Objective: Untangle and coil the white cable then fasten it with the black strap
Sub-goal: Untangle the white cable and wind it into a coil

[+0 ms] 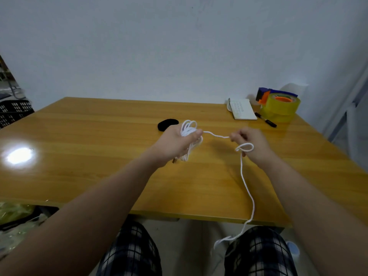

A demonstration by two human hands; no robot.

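Note:
My left hand [177, 144] grips a bundle of loops of the white cable [244, 176] above the middle of the wooden table [99, 136]. A short taut stretch of cable runs from it to my right hand [251, 142], which pinches the strand. Below my right hand the cable makes a small loop, then trails down over the table's front edge to my lap. The black strap [167, 124] lies rolled on the table just behind my left hand, untouched.
At the back right of the table lie a small white notebook [242, 109], a black marker [265, 120] and a tape dispenser with yellowish tape rolls [279, 105]. A dark crate [14, 112] stands off the table's left side.

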